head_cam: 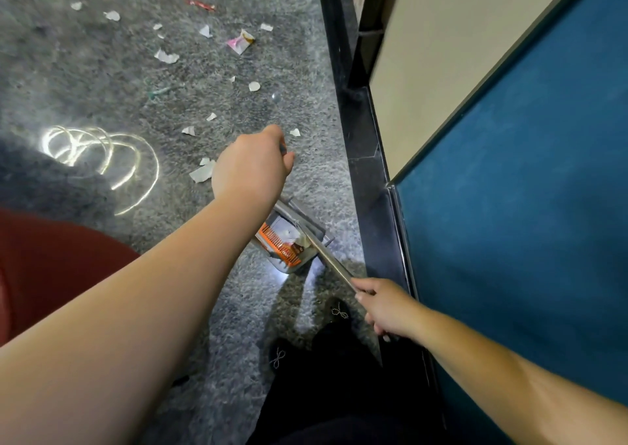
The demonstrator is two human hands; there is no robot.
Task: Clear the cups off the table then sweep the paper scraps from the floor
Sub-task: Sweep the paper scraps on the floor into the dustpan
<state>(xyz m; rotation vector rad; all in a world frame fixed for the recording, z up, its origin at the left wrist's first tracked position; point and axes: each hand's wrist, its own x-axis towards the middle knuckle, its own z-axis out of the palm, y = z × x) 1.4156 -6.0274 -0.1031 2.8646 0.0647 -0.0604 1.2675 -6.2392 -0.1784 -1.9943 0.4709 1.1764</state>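
The right hand (384, 308) is curling its grip around the metal handle (331, 257) of a grey dustpan (292, 237) resting on the speckled floor (102, 70), arm reaching in from the lower right. The left hand (251, 165), arm stretched forward, is closing its grip on a thin dark object, mostly hidden. At least two white scraps are lying in the pan beside its orange comb (278, 244). Roughly twenty paper scraps (166, 56) are lying scattered ahead, plus one pink wrapper (240, 41) and one red wrapper (200, 4).
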